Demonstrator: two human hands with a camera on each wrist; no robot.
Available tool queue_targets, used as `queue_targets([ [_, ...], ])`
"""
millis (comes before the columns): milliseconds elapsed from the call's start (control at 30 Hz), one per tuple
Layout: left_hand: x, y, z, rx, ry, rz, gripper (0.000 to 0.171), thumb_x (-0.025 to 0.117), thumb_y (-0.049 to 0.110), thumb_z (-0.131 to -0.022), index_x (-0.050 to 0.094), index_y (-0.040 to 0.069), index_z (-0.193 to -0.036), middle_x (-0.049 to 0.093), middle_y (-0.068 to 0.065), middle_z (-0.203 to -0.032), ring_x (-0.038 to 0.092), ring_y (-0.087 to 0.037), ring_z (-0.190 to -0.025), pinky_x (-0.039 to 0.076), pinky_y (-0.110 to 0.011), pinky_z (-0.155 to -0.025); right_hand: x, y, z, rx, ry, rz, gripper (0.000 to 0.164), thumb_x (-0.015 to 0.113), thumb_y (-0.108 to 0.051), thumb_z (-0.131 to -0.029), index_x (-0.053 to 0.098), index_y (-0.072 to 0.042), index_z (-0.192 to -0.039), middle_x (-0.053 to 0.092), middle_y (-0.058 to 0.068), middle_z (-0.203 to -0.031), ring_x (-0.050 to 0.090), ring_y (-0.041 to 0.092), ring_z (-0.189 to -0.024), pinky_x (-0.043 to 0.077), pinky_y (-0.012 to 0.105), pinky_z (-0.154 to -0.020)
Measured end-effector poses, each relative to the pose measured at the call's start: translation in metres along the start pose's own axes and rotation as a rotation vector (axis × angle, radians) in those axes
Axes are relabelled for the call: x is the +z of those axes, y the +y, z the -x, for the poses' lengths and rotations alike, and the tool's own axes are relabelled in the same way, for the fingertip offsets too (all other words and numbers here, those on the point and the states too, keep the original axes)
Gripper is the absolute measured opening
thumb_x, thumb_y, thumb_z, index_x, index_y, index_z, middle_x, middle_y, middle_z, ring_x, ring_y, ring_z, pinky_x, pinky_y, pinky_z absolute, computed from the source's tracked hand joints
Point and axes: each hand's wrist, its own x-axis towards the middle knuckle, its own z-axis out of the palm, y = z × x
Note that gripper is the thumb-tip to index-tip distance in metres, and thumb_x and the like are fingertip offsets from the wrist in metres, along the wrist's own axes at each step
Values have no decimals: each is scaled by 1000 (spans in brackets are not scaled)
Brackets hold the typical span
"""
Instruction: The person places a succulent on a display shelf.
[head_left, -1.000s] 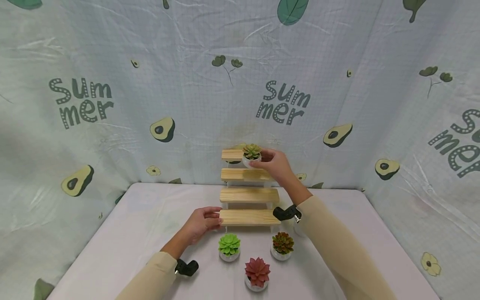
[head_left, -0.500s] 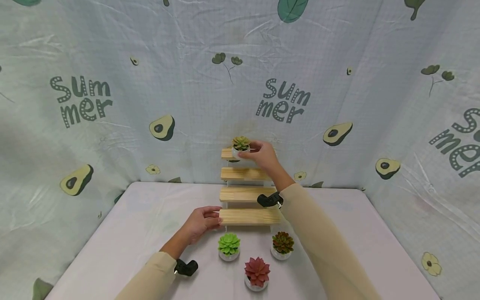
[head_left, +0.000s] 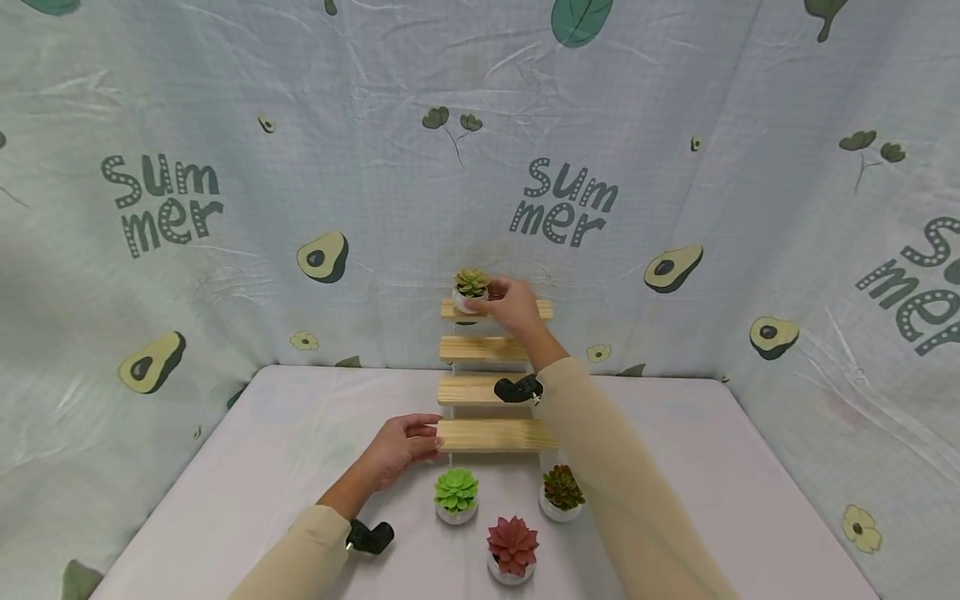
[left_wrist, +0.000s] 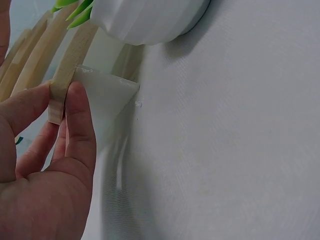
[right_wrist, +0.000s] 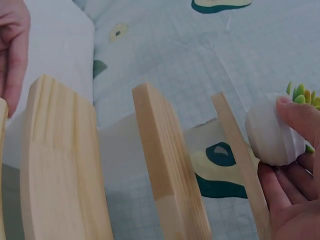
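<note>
A yellow-green potted succulent (head_left: 471, 283) in a white pot is at the left part of the top step of a wooden tiered shelf (head_left: 495, 433). My right hand (head_left: 516, 307) grips its pot from the right; in the right wrist view the white pot (right_wrist: 272, 132) is between thumb and fingers, close against the top board (right_wrist: 240, 160). Whether it fully rests there I cannot tell. With thumb and fingers, my left hand (head_left: 405, 448) pinches the left end of the lowest board (left_wrist: 62, 85).
In front of the shelf stand a bright green succulent (head_left: 456, 492), a red one (head_left: 513, 546) and a brownish-red one (head_left: 562, 490), partly behind the right sleeve. A patterned curtain (head_left: 405, 208) hangs right behind the shelf, at the white table's (head_left: 300, 433) back edge.
My right hand has carried the yellow-green succulent leftward and slightly up along the top step to its left part. My left hand stays at the lowest board.
</note>
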Motion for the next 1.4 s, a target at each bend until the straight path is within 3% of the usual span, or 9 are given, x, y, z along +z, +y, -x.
queue_targets([
  [200, -1, 1, 0, 3, -5, -13, 50, 69, -2, -94, 54, -8, -141, 67, -17, -114, 70, -17, -93, 64, -38, -87, 5, -4, -3, 24, 12, 13, 61, 87, -32, -84, 65, -8, -135, 67, 10, -130, 61, 28, -120, 54, 45, -103],
  [633, 0, 3, 0, 2, 3, -38, 49, 69, -1, -94, 55, -7, -141, 67, -16, -113, 70, -17, -92, 64, -37, -86, 8, -7, -3, 27, 5, -1, 53, 85, -30, -86, 69, -8, -131, 70, 9, -124, 63, 27, -115, 56, 45, -100],
  [800, 1, 2, 0, -1, 6, -35, 48, 69, -2, -94, 55, -7, -140, 67, -15, -111, 70, -16, -91, 64, -35, -85, 6, -5, 2, 20, -4, 8, 61, 83, -34, -87, 63, -8, -139, 66, 10, -135, 62, 28, -123, 54, 45, -105],
  [1067, 2, 2, 1, -1, 2, -32, 49, 69, -2, -94, 55, -8, -140, 66, -16, -113, 70, -17, -92, 64, -37, -86, -4, 0, 23, 6, 21, -18, 66, 83, -34, -88, 59, -9, -144, 62, 10, -142, 61, 27, -129, 53, 44, -108],
  [1400, 2, 2, 2, -10, 27, -32, 48, 69, -2, -94, 56, -7, -139, 65, -16, -112, 69, -17, -92, 64, -37, -86, -36, 23, 59, -58, 37, -122, 62, 81, -32, -90, 60, -4, -141, 63, 15, -141, 62, 28, -129, 56, 43, -104],
])
